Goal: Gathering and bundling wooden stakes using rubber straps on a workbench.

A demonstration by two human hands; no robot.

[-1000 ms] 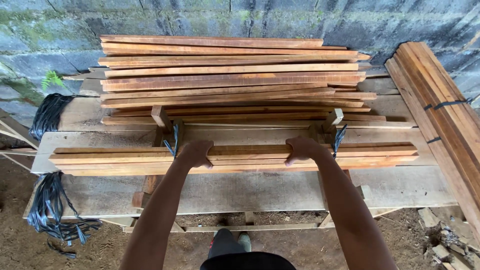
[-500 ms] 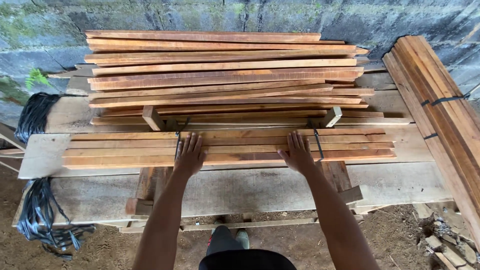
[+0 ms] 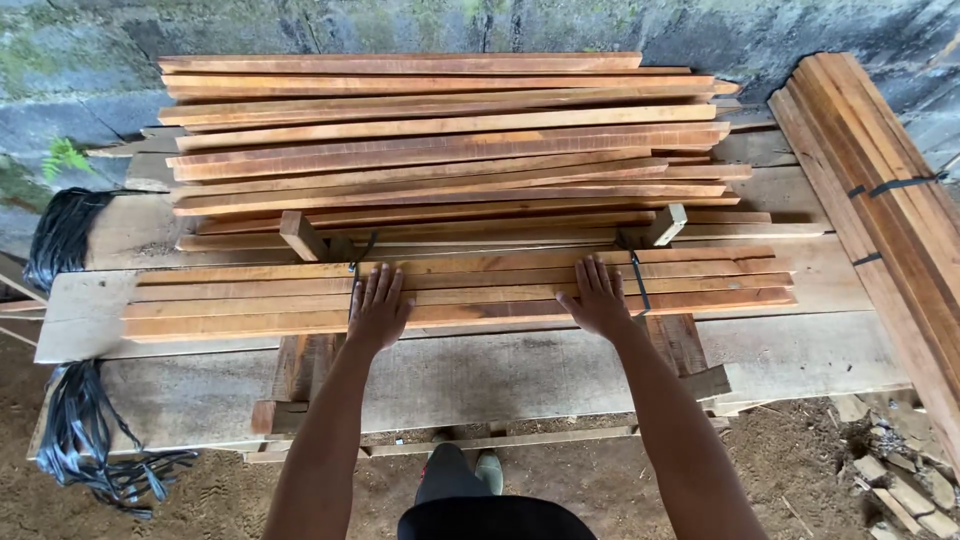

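Wood bundle: a flat row of reddish slats (image 3: 460, 292) lies across the middle of the frame, on a pale plank bench (image 3: 500, 365).
Left hand (image 3: 378, 308): flat on the bundle's near edge, left of centre, fingers spread, gripping nothing.
Right hand (image 3: 597, 298): pressed flat on the same slats, right of centre, beside a black strap (image 3: 637, 282), fingers open.
Arms: both stretched straight forward from the lower frame.
Behind: a taller slat stack (image 3: 450, 140) in the upper centre.
Lower left: black strapping coils (image 3: 85, 440).
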